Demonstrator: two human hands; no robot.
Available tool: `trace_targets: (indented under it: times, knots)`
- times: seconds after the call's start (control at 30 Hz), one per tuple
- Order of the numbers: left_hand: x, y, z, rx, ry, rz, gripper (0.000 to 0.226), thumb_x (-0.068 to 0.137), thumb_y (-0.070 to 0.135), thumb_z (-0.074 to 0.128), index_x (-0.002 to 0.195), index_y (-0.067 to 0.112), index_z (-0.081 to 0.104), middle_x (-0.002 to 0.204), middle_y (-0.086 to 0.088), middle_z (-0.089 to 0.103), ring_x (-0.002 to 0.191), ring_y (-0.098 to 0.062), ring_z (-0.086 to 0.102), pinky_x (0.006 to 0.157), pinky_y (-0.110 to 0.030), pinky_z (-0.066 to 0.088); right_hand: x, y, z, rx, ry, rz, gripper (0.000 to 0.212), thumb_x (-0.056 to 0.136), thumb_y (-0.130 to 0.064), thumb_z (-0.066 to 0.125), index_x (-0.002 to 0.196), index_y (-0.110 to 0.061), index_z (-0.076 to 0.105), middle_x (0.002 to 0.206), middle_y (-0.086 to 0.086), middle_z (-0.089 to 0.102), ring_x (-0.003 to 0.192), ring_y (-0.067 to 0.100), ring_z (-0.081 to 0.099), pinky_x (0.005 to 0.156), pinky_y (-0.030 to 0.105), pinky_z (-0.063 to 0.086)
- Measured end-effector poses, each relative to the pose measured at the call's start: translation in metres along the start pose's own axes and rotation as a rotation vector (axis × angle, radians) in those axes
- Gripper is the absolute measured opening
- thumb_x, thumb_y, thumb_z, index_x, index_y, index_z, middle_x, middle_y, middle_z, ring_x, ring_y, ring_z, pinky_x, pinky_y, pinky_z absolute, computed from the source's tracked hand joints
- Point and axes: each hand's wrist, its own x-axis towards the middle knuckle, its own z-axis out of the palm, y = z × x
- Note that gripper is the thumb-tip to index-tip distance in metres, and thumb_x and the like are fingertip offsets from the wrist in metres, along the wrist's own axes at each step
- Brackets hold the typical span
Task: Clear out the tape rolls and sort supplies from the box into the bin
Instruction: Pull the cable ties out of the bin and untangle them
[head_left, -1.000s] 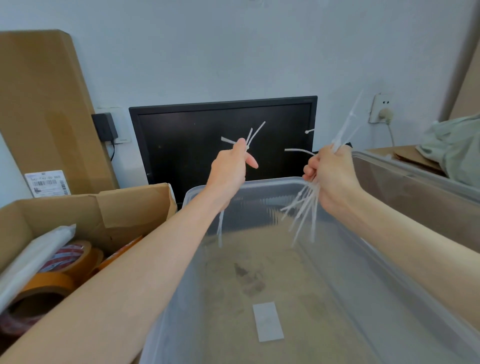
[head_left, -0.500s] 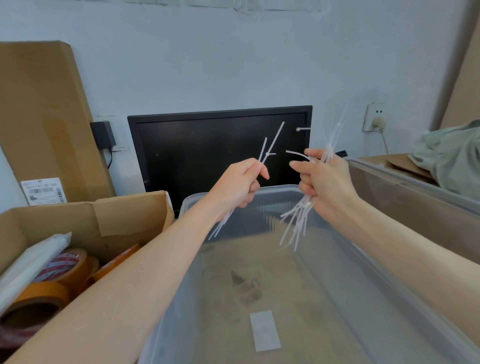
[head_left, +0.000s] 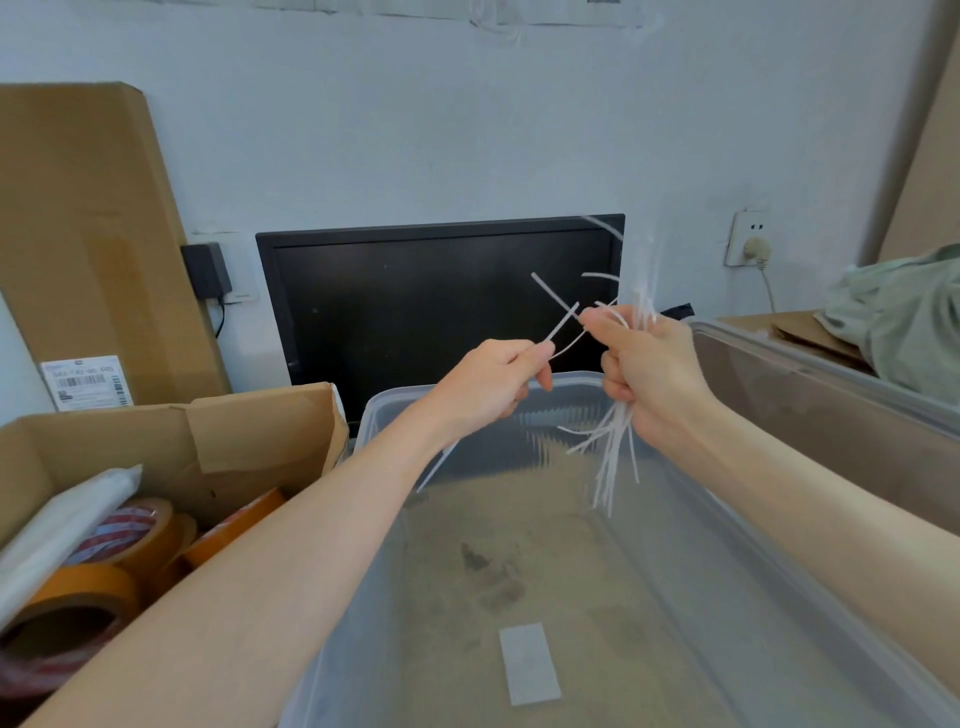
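From the head camera, both hands are raised side by side above the far end of the clear plastic bin (head_left: 779, 597). The right hand (head_left: 657, 371) is clenched around a bundle of white cable ties (head_left: 613, 457), which runs roughly upright through the fist: the lower ends fan out downward below the hand toward the inside of the bin, and the upper ends stick up past the knuckles, blurred against the black monitor (head_left: 415, 312) behind. The left hand (head_left: 493, 382), just beside the right, pinches a single cable tie (head_left: 561, 325) between thumb and forefinger; that tie's long axis slants up and to the right from the fingertips toward the right hand's thumb, while a thin white length shows below the left wrist, angled down and to the left. Whether the single tie touches the bundle cannot be told. Well to the left of the left forearm sits the open cardboard box (head_left: 249, 431), holding tape rolls (head_left: 83, 592) in orange and tan beside a white plastic bag (head_left: 67, 519). A white label (head_left: 527, 665) lies flat on the bin floor beneath the arms.
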Motion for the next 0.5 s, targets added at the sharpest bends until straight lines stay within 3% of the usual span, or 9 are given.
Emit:
trace_targets:
  times: [0.2,0.4,0.5]
  knots:
    - [-0.0025,-0.0025,-0.0057,-0.071,-0.082,-0.008,0.038,0.098,0.036,0.049,0.076,0.008,0.062,0.053,0.002,0.034,0.045,-0.010,0.026,0.044,-0.019,0.024,-0.0025,-0.0049,-0.0009,0.219,0.101,-0.104,0.018,0.096,-0.015,0.056,0.078,-0.015,0.053,0.039,-0.008,0.030,0.033,0.007,0.023,0.034,0.018,0.022]
    - [-0.0014,-0.0024,-0.0060,-0.062,-0.055,0.021,0.040,0.097,0.040,0.047,0.079,0.009,0.067,0.054,-0.002,0.033,0.045,-0.011,0.026,0.043,-0.018,0.027,-0.0053,-0.0032,0.0028,-0.045,0.028,-0.032,0.013,0.096,-0.018,0.056,0.087,-0.011,0.062,0.048,-0.001,0.033,0.037,0.007,0.027,0.037,0.020,0.025]
    - [0.0010,-0.0049,-0.0057,-0.030,-0.015,-0.090,0.046,0.097,0.047,0.043,0.079,0.010,0.065,0.051,0.003,0.033,0.045,-0.010,0.027,0.044,-0.021,0.026,-0.0039,-0.0048,0.0030,0.019,0.080,0.025,0.025,0.100,-0.014,0.042,0.075,-0.016,0.050,0.052,-0.001,0.027,0.040,0.008,0.023,0.036,0.020,0.022]
